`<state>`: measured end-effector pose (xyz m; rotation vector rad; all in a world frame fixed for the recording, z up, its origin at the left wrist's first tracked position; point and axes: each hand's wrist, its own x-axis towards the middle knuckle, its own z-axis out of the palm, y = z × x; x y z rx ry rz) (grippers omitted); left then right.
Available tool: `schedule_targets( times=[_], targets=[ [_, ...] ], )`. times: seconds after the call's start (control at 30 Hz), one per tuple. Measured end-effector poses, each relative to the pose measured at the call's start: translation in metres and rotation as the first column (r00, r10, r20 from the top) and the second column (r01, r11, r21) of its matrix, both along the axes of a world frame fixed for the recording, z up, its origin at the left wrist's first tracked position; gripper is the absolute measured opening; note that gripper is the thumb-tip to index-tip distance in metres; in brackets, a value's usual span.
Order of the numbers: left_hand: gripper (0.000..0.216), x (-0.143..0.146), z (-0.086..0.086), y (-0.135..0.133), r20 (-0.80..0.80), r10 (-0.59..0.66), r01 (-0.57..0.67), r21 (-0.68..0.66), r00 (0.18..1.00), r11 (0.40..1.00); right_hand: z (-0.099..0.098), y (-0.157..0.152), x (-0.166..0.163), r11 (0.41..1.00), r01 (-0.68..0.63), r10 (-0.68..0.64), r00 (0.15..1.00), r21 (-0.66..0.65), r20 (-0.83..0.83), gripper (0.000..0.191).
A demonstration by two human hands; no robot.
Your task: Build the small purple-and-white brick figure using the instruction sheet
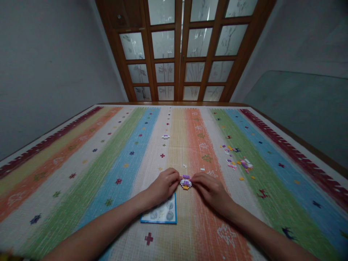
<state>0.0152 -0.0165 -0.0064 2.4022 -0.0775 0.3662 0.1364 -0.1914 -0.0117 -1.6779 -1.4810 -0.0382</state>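
A small building-brick figure (pixel 186 182) in white, purple and orange is held between my two hands, over the striped tablecloth. My left hand (pixel 165 184) pinches its left side with fingers pressed together. On its right side, the fingertips of my right hand (pixel 210 188) close in a similar pinch. Partly under my left hand and wrist lies a blue-edged instruction booklet (pixel 172 216) with round pictures on it. Just beyond the figure are a loose white brick (pixel 202 169) and a small white piece (pixel 185 166).
Several loose bricks (pixel 246 164) in purple, pink, white and orange are scattered at the right. A white brick piece (pixel 165 137) sits farther back. The striped tablecloth (pixel 108 174) covers the table, and wooden glass-paned doors (pixel 178 61) stand behind it.
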Motion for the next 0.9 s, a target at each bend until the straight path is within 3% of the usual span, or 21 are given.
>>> schedule_targets(
  times=[0.5, 0.9],
  targets=[
    [0.017, -0.0004, 0.0025, -0.0017, 0.045, -0.032, 0.027, 0.097, 0.998, 0.995, -0.0024, 0.0016, 0.0001, 0.998, -0.052, 0.052, 0.999, 0.024, 0.003, 0.018],
    [0.017, -0.001, 0.0027, -0.004, 0.041, -0.017, 0.012, 0.122, 0.999, 0.992, -0.0045, 0.0006, 0.002, 1.0, 0.01, -0.009, 1.0, 0.027, -0.017, 0.014]
  ],
)
